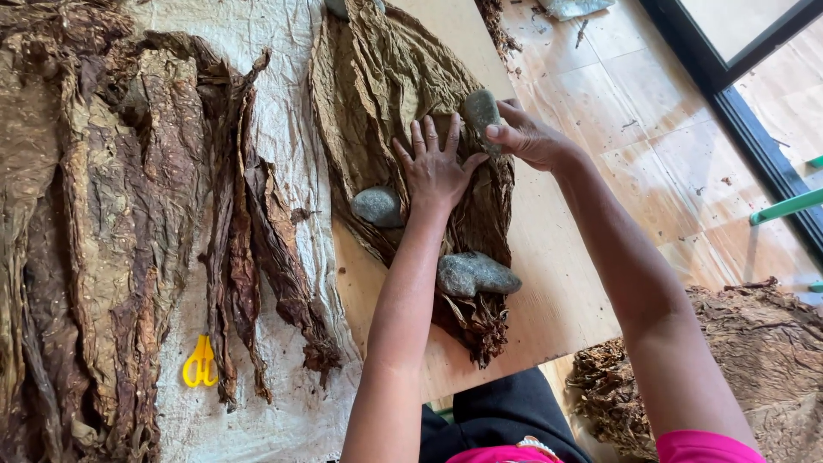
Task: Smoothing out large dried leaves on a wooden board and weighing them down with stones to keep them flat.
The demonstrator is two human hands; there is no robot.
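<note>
A stack of flattened brown tobacco leaves [377,94] lies on a wooden board [557,283]. My left hand [435,167] presses flat on the stack, fingers spread. My right hand [530,135] grips a grey stone [482,111] at the stack's right edge, just beyond my left fingertips. Two more grey stones rest on the leaves: one [378,207] to the left of my left wrist, another [474,273] nearer me by the leaf stems.
A white cloth [283,94] at the left carries large heaps of dark dried leaves [111,223] and small yellow scissors [200,363]. More leaves are piled on the tiled floor [651,129] at lower right [754,360]. A green bar [784,207] is at the right.
</note>
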